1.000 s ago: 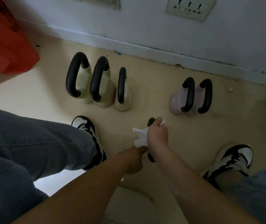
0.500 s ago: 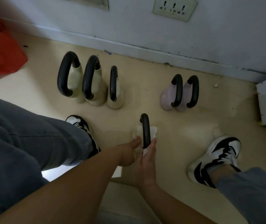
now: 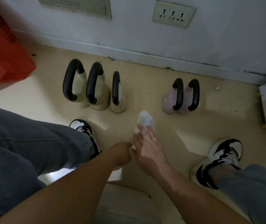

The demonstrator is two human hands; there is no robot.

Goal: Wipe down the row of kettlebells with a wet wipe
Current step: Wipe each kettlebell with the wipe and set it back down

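Half a second ago the black handle of the pulled-out kettlebell is seen bare, with the cloth tucked against it. Now that handle is covered entirely by the wet wipe (image 3: 145, 119), and nothing of this kettlebell itself is shown. The wipe is pressed down from above by the right grip (image 3: 148, 147), whose fingers (image 3: 145, 135) are laid out straight over the cloth rather than curled round it. The left grip (image 3: 123, 152) is held just beside the right one, curled like a fist. Whether anything is gripped in it (the kettlebell's body, most likely) cannot be told, since its underside is hidden.

The covered kettlebell is set on the floor (image 3: 145, 88), forward of the row and roughly opposite the gap between the three pale green kettlebells (image 3: 101, 94) and the two pink kettlebells (image 3: 169, 101), which are lined up near the wall (image 3: 145, 38).

The stroke is judged to be carried over the top of the handle, so this one piece is taken to be mid-clean. Whether the five by the wall are wiped already cannot be read from their surfaces.
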